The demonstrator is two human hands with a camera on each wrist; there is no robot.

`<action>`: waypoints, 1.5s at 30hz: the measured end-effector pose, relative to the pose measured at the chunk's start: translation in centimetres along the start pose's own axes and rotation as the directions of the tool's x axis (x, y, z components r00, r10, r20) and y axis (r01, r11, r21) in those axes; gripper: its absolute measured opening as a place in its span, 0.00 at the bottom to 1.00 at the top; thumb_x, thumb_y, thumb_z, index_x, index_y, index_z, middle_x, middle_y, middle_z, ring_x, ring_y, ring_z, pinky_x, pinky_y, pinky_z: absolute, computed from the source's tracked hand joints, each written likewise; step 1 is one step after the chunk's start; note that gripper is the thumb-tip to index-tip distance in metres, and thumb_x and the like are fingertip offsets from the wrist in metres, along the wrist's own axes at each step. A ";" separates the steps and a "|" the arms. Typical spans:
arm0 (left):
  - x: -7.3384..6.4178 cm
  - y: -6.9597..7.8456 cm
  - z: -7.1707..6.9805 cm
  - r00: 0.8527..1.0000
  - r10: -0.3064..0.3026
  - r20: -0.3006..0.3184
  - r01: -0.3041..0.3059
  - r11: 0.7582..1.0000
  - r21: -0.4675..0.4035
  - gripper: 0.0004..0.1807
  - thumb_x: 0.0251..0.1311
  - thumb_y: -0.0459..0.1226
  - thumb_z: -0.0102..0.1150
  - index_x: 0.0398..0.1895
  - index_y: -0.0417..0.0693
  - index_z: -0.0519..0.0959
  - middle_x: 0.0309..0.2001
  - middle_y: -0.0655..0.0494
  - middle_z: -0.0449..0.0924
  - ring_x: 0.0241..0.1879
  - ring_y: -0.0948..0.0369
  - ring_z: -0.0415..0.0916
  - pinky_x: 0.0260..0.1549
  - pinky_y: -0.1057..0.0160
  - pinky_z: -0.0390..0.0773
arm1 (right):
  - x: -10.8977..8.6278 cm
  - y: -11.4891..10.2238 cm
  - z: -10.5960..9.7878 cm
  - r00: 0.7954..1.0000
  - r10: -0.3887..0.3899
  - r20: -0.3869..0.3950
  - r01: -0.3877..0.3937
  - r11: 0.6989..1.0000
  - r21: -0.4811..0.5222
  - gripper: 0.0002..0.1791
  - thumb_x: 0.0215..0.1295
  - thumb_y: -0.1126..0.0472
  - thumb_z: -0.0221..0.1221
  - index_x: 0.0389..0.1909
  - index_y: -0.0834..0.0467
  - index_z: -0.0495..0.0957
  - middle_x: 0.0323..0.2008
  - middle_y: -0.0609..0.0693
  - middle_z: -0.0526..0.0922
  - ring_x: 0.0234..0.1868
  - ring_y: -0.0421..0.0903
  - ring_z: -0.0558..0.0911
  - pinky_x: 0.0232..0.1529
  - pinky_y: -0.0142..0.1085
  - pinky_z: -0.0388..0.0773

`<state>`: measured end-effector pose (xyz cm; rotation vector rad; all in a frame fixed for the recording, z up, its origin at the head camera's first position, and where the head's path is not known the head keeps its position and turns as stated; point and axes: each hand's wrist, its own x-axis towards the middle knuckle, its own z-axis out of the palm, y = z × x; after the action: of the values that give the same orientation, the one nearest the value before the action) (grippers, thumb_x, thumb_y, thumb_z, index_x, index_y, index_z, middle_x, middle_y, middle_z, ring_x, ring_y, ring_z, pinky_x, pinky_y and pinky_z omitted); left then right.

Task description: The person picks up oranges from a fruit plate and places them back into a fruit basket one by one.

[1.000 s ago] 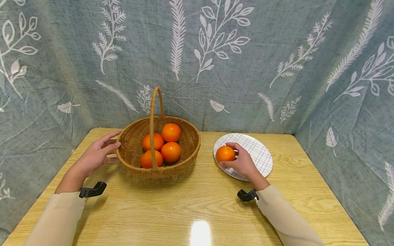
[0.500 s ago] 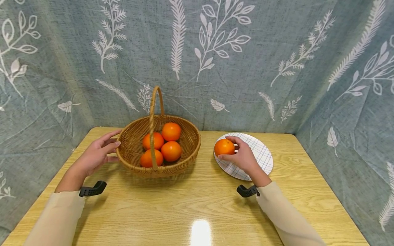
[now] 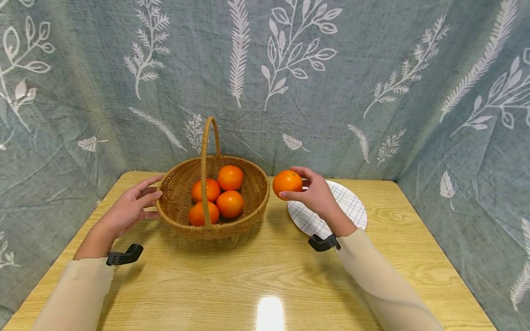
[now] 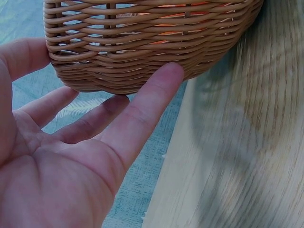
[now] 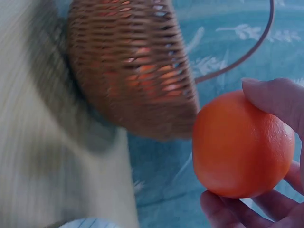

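Note:
My right hand [image 3: 315, 193] holds an orange [image 3: 287, 184] between thumb and fingers, in the air between the basket and the plate. In the right wrist view the thumb lies on one side of the orange [image 5: 242, 145] and the fingers on the other. My left hand [image 3: 129, 207] touches the left side of the wicker basket [image 3: 244, 225] with extended fingers. The left wrist view has its fingertips against the basket's woven outer wall [image 4: 118, 71]. Inside the basket lie several oranges [image 3: 230, 204], partly crossed by its tall handle [image 3: 204, 161].
A white plate [image 3: 348, 202] with a blue grid pattern stands on the right, partly behind the right hand and forearm. All of this is on a light wooden table [image 3: 207, 285]. A grey-blue leaf-patterned cloth [image 3: 256, 128] rises behind and at both sides.
My right hand has lifted the orange off the plate and carried it up and left toward the basket. The left hand and the basket have stayed in place.

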<state>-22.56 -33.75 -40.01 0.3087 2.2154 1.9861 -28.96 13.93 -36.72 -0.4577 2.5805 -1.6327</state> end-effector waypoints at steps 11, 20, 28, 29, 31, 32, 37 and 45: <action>0.2 -0.1 0.2 1.000 -0.004 -0.012 0.005 0.999 0.033 0.37 0.80 0.44 0.48 0.85 0.53 0.47 0.61 0.63 0.69 0.51 0.67 0.83 0.44 0.61 0.88 | 2.9 -4.0 2.0 0.997 -0.068 0.037 0.065 0.995 0.073 0.40 0.52 0.54 0.79 0.67 0.45 0.76 0.58 0.50 0.81 0.55 0.52 0.82 0.50 0.45 0.85; 0.1 -0.2 0.0 1.000 0.004 0.000 -0.004 1.000 0.017 0.37 0.80 0.42 0.48 0.85 0.51 0.45 0.61 0.63 0.70 0.51 0.67 0.83 0.43 0.61 0.88 | 5.8 -6.6 5.5 0.987 -0.102 0.127 0.087 0.989 0.116 0.39 0.53 0.54 0.78 0.68 0.48 0.76 0.57 0.52 0.81 0.56 0.51 0.81 0.51 0.43 0.85; 0.1 -0.4 -0.1 1.000 0.004 0.007 -0.004 1.000 0.024 0.37 0.81 0.42 0.47 0.85 0.50 0.43 0.61 0.63 0.70 0.52 0.67 0.83 0.43 0.61 0.88 | 7.7 -8.4 9.4 0.958 -0.126 0.257 0.120 0.992 0.042 0.40 0.55 0.54 0.77 0.70 0.50 0.73 0.60 0.52 0.80 0.57 0.48 0.81 0.53 0.40 0.84; 0.1 -0.5 -0.1 1.000 0.001 0.006 -0.001 1.000 0.032 0.37 0.81 0.43 0.47 0.85 0.51 0.44 0.61 0.63 0.69 0.52 0.67 0.83 0.43 0.60 0.88 | 7.9 -8.5 10.0 0.952 -0.133 0.274 0.130 0.991 0.030 0.40 0.56 0.54 0.77 0.70 0.50 0.73 0.60 0.52 0.80 0.57 0.47 0.81 0.53 0.39 0.84; 0.1 -0.5 -0.1 1.000 -0.004 0.002 0.004 0.999 0.048 0.38 0.81 0.44 0.47 0.85 0.52 0.44 0.62 0.62 0.68 0.52 0.68 0.83 0.44 0.60 0.88 | 8.2 -8.9 11.1 0.943 -0.144 0.300 0.151 0.989 0.001 0.40 0.57 0.54 0.76 0.70 0.51 0.73 0.59 0.52 0.81 0.55 0.46 0.82 0.52 0.38 0.83; 0.1 -0.5 -0.2 1.000 -0.005 0.000 0.005 0.999 0.052 0.37 0.81 0.44 0.47 0.85 0.52 0.44 0.62 0.61 0.68 0.52 0.68 0.82 0.44 0.60 0.88 | 8.4 -9.0 11.7 0.937 -0.152 0.313 0.163 0.987 -0.010 0.39 0.57 0.55 0.76 0.70 0.51 0.73 0.60 0.51 0.81 0.55 0.45 0.82 0.52 0.36 0.83; 0.1 -0.5 -0.1 1.000 -0.007 -0.003 0.008 0.998 0.059 0.37 0.81 0.43 0.47 0.85 0.52 0.44 0.61 0.63 0.69 0.52 0.68 0.83 0.43 0.60 0.88 | 9.1 -9.2 14.1 0.914 -0.162 0.371 0.204 0.976 -0.077 0.34 0.56 0.52 0.77 0.64 0.52 0.77 0.57 0.48 0.83 0.50 0.43 0.82 0.49 0.33 0.82; 0.1 -0.3 -0.1 1.000 -0.025 -0.008 0.025 0.997 0.066 0.37 0.81 0.45 0.46 0.85 0.53 0.44 0.62 0.63 0.68 0.51 0.68 0.82 0.44 0.61 0.87 | 10.2 -10.0 17.0 0.881 -0.160 0.445 0.267 0.945 -0.189 0.39 0.54 0.46 0.78 0.67 0.51 0.77 0.62 0.44 0.80 0.56 0.39 0.81 0.50 0.27 0.79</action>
<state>-22.73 -33.80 -40.26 0.2807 2.2819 1.9069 -33.11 -7.72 -34.15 -1.0265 2.4592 -1.0933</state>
